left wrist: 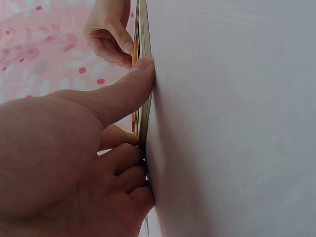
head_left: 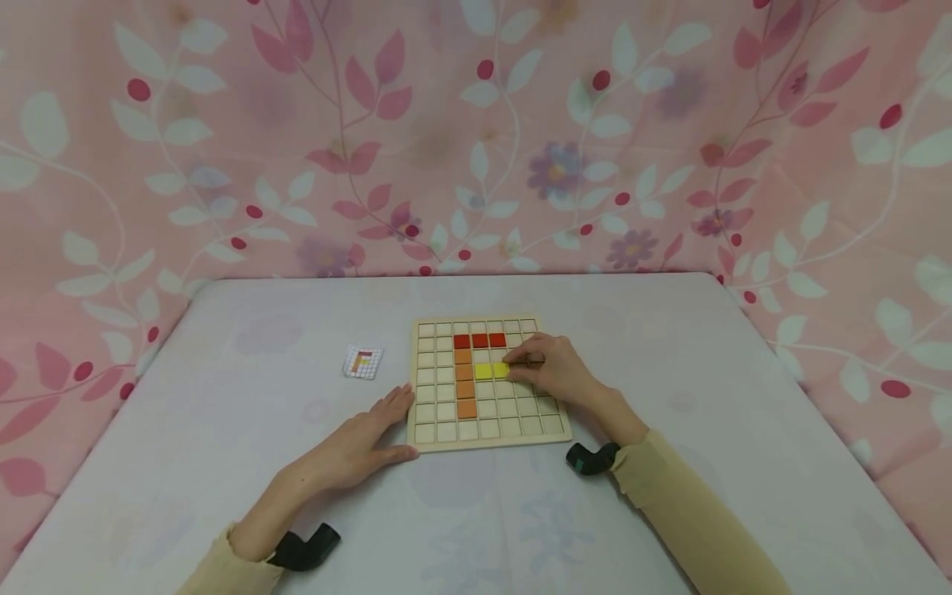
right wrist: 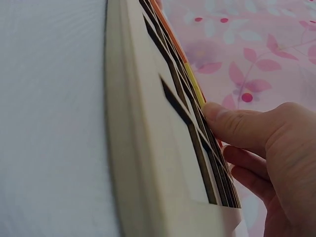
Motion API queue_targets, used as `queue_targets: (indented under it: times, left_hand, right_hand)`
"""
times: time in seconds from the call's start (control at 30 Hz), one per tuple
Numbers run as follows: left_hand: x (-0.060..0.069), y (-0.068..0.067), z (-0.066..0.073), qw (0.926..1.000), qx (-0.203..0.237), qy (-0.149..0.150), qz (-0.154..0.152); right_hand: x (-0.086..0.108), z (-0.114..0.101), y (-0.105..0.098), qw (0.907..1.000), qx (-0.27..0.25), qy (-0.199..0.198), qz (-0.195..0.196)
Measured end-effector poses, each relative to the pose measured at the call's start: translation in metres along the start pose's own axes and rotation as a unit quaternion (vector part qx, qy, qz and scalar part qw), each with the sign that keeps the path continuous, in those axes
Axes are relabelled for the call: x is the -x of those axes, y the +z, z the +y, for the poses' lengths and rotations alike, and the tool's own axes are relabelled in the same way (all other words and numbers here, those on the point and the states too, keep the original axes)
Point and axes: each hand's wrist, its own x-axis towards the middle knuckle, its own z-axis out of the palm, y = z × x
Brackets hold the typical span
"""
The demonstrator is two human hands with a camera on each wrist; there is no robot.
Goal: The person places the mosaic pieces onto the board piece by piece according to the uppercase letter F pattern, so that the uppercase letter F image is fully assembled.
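A wooden grid board [head_left: 518,427] lies on the table. Three red tiles [head_left: 479,340] form a row near its far edge, and several orange tiles [head_left: 464,388] run down a column below the leftmost red one. Two yellow tiles [head_left: 483,371] sit side by side, right of the orange column. My right hand [head_left: 561,368] pinches the right-hand yellow tile [head_left: 500,371] at its right end; in the right wrist view the thumb meets the yellow strip [right wrist: 195,86]. With fairly straight fingers, my left hand [head_left: 357,446] rests against the board's left edge, thumb at the near corner.
A small card [head_left: 363,362] printed with a coloured grid pattern lies left of the board. A pale cloth covers the table [head_left: 297,330]. Pink floral fabric [head_left: 446,140] hangs behind it. Black wrist devices [head_left: 305,549] are on both arms.
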Motion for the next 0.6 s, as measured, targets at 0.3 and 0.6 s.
queue_targets:
  times: [0.3,0.6]
  left_hand:
    - [0.0,-0.001,-0.001,1.0,0.003,0.004,0.004]
    - [-0.002,-0.004,-0.001,0.9997,0.014,0.002,0.019]
  right_hand:
    - [-0.003,-0.002,-0.005,0.9987,0.027,0.037,-0.021]
    - [0.017,0.001,-0.036,0.989,0.074,0.128,0.002]
